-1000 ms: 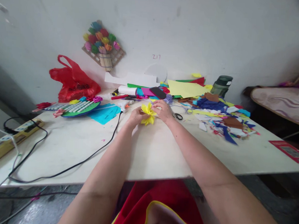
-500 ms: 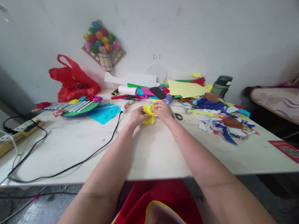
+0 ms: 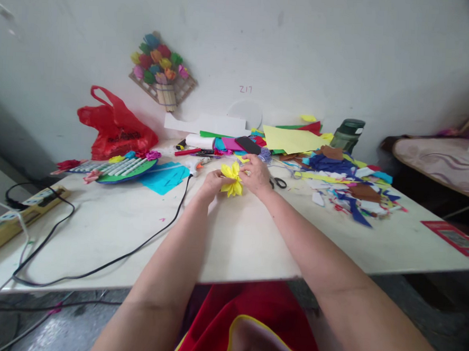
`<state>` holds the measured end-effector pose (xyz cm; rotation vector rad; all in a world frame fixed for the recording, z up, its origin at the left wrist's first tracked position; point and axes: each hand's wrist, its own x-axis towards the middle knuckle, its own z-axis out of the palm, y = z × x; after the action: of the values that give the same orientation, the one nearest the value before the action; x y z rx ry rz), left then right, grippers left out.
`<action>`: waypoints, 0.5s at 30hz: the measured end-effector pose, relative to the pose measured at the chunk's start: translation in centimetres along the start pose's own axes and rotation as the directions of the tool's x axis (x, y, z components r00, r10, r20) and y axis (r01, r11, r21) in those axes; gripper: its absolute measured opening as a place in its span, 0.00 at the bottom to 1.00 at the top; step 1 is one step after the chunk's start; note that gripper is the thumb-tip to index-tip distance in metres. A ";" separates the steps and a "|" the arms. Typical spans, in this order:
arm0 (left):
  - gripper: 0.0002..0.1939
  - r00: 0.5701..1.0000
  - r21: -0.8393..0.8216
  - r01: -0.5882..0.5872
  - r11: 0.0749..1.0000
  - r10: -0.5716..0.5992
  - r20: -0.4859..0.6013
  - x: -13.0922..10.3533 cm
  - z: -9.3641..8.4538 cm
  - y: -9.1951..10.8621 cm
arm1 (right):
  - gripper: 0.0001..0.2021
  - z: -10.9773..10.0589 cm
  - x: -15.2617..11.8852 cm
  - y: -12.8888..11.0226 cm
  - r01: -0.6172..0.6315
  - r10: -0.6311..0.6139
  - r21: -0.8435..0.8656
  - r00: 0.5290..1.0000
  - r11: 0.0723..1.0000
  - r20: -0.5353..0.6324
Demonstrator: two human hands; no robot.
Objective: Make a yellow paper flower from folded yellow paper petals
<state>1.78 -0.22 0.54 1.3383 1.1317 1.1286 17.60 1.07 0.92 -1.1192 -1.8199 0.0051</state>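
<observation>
A yellow paper flower [image 3: 231, 180] with several pointed petals is held between my two hands, just above the white table [image 3: 247, 234]. My left hand [image 3: 213, 186] grips its left side, with fingers closed on the petals. On the other side, my right hand [image 3: 255, 175] pinches the flower's right petals between thumb and fingers. Black-handled scissors [image 3: 279, 183] lie just right of my right hand. The white glue gun [image 3: 192, 166] rests left of the flower, its black cord running toward the front left.
Cyan sheets [image 3: 164, 177] and a green disc with rolled sticks [image 3: 127, 169] lie left. Coloured scraps [image 3: 360, 191] cover the right. Behind are a phone [image 3: 247, 145], a yellow sheet [image 3: 292, 140], a red bag [image 3: 118, 131] and a green bottle [image 3: 348, 134].
The flower has turned so its petals face me more openly. My left hand has shifted slightly left, and my right fingers have moved a little higher.
</observation>
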 end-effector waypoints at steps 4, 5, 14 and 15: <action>0.16 0.999 -0.033 -0.014 0.999 0.015 0.040 0.0 -0.2 -0.1 | 0.04 0.0 -0.1 0.0 0.099 -0.099 0.014 0.994 0.995 0.040; 0.16 0.998 -0.038 -0.030 0.999 0.032 0.050 0.0 -0.2 -0.1 | 0.04 0.1 -0.1 0.0 0.110 -0.111 0.027 0.993 0.994 0.046; 0.20 0.986 0.100 -0.160 0.982 0.154 0.063 0.4 0.0 -0.4 | 0.04 0.3 0.2 1.0 -0.101 0.080 0.171 0.989 0.980 0.125; 0.20 0.986 0.110 -0.164 0.980 0.159 0.060 0.4 0.0 -0.5 | 0.03 0.3 0.3 1.1 -0.115 0.093 0.184 0.988 0.976 0.125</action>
<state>1.78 0.21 0.07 1.5630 1.0790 1.1528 18.10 1.99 0.50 -1.0945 -1.8177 0.3060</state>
